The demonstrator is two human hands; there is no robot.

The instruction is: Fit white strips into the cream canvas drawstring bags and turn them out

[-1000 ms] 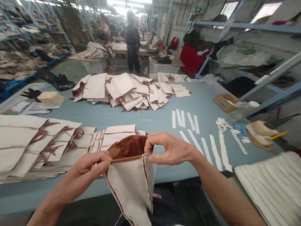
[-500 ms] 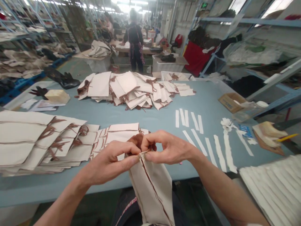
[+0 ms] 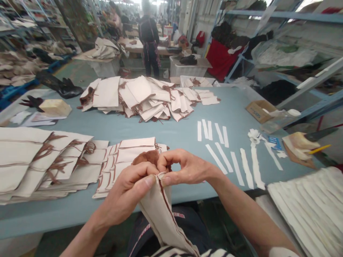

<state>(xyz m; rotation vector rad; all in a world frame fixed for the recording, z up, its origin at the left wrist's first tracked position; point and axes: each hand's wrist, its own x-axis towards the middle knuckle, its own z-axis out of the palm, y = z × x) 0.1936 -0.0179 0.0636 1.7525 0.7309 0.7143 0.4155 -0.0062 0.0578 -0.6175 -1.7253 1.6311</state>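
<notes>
Workshop interior, rows of lights at top; person in dark clothes [image 3: 150, 39] stands at a farther table, top center. Blue metal shelf [image 3: 289, 15] upper right, red cloth [image 3: 219, 59] hanging left of it. Blue-grey tabletop [image 3: 182, 130] spans the middle of the frame.

Cream bag [image 3: 158, 212] with dark red seam and brown lining [image 3: 146, 156] is at lower center, held up at the near edge of the tabletop, mouth up, body hanging down. Left hand [image 3: 130, 187]: fingers closed, thumb and forefinger pinching the bag's rim just left of the seam. Right hand [image 3: 186, 167]: fingers narrow, pinching the same rim at the seam's top, just beside the left fingertips.

Loose pile of cream pieces [image 3: 136, 92] upper center. Large cream stack with brown ties [image 3: 24, 146] at left edge; smaller cream stack [image 3: 134, 155] beside it, behind the left hand. White strips [image 3: 225, 136] spread right of center, cardboard box [image 3: 258, 113] farther right. Folded white cloth [image 3: 308, 203] lower right. Pale block [image 3: 55, 107] at left, touching or near a dark glove [image 3: 32, 101]; can't tell.
</notes>
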